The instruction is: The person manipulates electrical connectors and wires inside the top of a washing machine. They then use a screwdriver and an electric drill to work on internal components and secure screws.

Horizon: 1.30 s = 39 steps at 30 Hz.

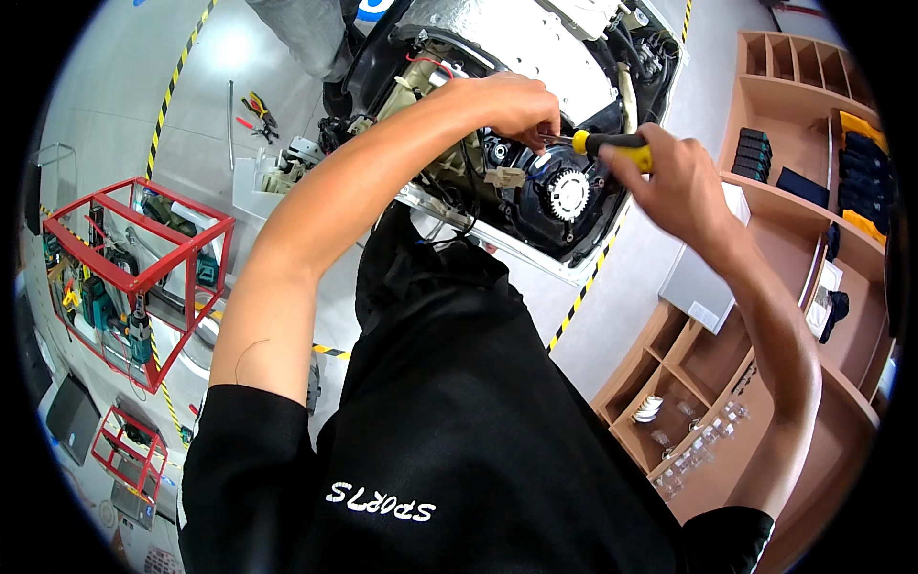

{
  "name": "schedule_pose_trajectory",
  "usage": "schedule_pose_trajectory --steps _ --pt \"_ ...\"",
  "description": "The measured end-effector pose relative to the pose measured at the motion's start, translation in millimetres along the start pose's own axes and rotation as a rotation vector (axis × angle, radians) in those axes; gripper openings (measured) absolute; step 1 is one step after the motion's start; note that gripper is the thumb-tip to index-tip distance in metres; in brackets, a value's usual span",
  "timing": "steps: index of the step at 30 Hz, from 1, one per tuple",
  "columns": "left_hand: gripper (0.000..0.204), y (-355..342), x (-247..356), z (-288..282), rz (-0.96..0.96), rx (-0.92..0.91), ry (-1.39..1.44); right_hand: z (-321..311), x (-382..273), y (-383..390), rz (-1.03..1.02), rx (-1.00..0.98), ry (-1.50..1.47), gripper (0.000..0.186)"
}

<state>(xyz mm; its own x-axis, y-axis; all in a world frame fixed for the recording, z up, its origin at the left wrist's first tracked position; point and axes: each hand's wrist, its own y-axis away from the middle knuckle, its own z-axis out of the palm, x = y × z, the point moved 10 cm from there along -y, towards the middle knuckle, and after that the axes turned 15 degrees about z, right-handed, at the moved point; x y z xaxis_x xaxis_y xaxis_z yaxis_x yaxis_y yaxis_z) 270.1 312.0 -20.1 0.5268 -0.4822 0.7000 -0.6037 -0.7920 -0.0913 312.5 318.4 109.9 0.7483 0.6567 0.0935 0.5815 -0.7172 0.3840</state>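
Note:
My right hand (677, 182) is wrapped round the yellow and black handle of a screwdriver (620, 145), its shaft pointing left. By the screwdriver's tip, the fingers of my left hand (521, 107) are pinched together; whatever is between them is too small to make out. Both hands are over an opened machine (492, 230) with a white-edged frame. Just below them, a round black motor-like part (545, 206) carries a white toothed wheel (569, 195). A pale connector (504, 177) with wires sits left of that wheel.
Pliers (258, 108) and other hand tools lie on the floor at the upper left. A red-framed rack (143, 277) with power tools stands at left. Wooden shelving (784, 96) lines the right side. Beyond the machine stands a person in grey trousers (304, 38).

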Motion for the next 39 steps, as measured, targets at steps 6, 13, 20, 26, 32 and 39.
schedule_pose_trajectory --steps 6,13,20,26,32,39 --pt "0.018 -6 -9 7 -0.039 0.019 0.012 0 6 -1 -0.007 0.011 0.068 0.033" --pt "0.015 -2 -12 12 -0.046 0.002 0.024 6 -18 9 -0.421 0.110 0.163 0.032" --pt "0.014 -5 -2 3 0.004 0.038 -0.034 6 -7 -6 -0.092 -0.034 0.044 0.046" --pt "0.016 -4 -2 11 -0.018 -0.016 0.024 16 -36 16 -0.513 0.123 0.349 0.034" --pt "0.014 -13 -4 5 0.079 0.063 -0.066 21 24 -30 0.140 -0.187 -0.060 0.039" --pt "0.016 -1 -8 10 0.013 -0.018 -0.013 7 -27 -6 -0.221 -0.140 0.198 0.031"
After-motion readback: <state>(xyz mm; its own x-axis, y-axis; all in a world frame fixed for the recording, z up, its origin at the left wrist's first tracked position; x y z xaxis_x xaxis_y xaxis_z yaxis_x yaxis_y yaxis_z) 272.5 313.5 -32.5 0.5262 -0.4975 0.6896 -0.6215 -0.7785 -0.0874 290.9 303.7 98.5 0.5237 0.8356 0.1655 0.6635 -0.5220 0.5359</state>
